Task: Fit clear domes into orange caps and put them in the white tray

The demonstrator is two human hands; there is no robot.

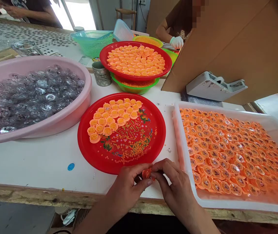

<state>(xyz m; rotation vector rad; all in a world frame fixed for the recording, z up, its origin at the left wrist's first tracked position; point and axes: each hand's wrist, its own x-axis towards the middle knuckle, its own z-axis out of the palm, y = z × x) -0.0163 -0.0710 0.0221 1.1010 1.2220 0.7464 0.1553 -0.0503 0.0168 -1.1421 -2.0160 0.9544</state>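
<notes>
Both my hands meet at the table's near edge, pinching one small orange round piece between their fingertips. My left hand grips it from the left, my right hand from the right. Just beyond them lies a red plate with several orange discs arranged in rows on its far left part and tiny orange beads scattered on its pattern. To the right a white tray is filled with orange pieces capped by clear domes.
A pink basin of clear plastic domes sits at left. Farther back: a red plate of orange discs stacked on a green bowl, a grey mug, green baskets, a cardboard box, a white tape dispenser. Other people work at the far side.
</notes>
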